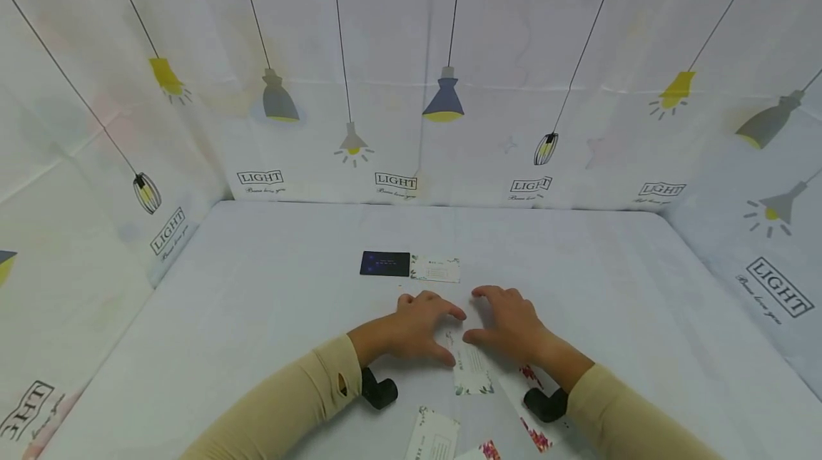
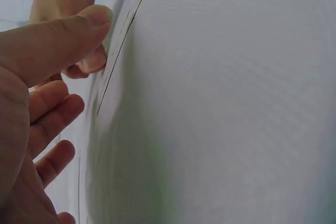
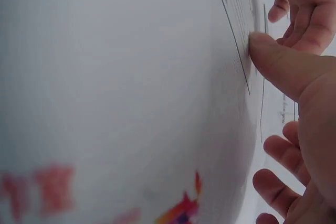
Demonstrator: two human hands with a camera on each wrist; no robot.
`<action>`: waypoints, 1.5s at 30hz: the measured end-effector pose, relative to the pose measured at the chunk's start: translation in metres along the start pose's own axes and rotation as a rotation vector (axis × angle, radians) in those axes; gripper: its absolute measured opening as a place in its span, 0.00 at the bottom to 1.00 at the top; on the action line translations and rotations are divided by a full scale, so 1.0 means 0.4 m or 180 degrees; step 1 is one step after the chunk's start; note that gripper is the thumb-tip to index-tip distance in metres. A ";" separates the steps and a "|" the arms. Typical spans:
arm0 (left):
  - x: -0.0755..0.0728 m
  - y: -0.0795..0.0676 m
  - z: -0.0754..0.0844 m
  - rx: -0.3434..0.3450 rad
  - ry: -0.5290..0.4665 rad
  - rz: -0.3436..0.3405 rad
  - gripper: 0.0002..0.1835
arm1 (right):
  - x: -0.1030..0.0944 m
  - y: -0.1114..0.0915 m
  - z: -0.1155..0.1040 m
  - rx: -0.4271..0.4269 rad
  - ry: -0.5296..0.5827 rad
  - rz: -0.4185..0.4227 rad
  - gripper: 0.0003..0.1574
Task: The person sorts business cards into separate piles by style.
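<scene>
A white card with printed lines and green leaf corners point(image 1: 474, 376) lies on the white table between the two hands. At its left side is the left hand point(image 1: 420, 324), thumb and fingers spread, the thumb tip near the card's edge. The right hand point(image 1: 510, 323) is over the card's upper right, its fingers loosely bent. In the right wrist view the right thumb point(image 3: 283, 61) appears to touch the card point(image 3: 239, 30). The left wrist view shows the left thumb point(image 2: 68, 40) beside the thin card edge; whether it touches cannot be told.
Farther back, a dark blue card point(image 1: 385, 264) and a white leaf-printed card point(image 1: 443, 269) lie side by side. Nearer lie another leaf-printed card point(image 1: 434, 437), a red-flowered card point(image 1: 490, 449) and red-flowered white paper point(image 1: 514, 396) partly under the right forearm. Lamp-printed cloth point(image 1: 398, 32) walls the table.
</scene>
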State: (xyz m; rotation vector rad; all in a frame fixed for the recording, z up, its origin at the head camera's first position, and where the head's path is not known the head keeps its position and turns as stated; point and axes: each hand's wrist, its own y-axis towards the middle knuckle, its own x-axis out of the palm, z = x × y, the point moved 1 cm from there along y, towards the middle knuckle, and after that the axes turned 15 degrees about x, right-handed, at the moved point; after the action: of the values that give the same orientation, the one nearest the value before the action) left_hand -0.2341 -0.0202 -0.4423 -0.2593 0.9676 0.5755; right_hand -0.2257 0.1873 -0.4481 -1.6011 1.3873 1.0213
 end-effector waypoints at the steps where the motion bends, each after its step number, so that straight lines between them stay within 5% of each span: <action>1: 0.002 0.001 0.000 0.0009 0.0009 -0.0017 0.36 | 0.001 0.001 -0.002 0.0028 -0.0026 0.0049 0.46; 10: 0.018 0.009 0.004 0.0044 0.0229 0.0002 0.39 | 0.006 0.006 -0.010 0.0188 -0.0071 0.0219 0.45; 22: 0.010 0.008 0.008 -0.0338 0.1085 0.0322 0.29 | 0.001 -0.001 -0.016 0.0126 -0.0082 -0.0195 0.56; 40: -0.034 -0.023 -0.025 -0.0377 0.0471 0.0082 0.11 | -0.010 0.018 -0.003 0.0320 -0.0236 0.0066 0.52; 45: -0.031 -0.025 -0.037 -0.0316 0.0510 0.0124 0.19 | -0.006 0.017 0.001 0.0265 -0.0120 0.0084 0.47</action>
State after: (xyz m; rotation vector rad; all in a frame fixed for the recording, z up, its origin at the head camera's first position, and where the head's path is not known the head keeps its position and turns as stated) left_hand -0.2443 -0.0395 -0.4406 -0.3805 1.1021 0.6466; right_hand -0.2327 0.1879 -0.4465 -1.4994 1.4105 0.9911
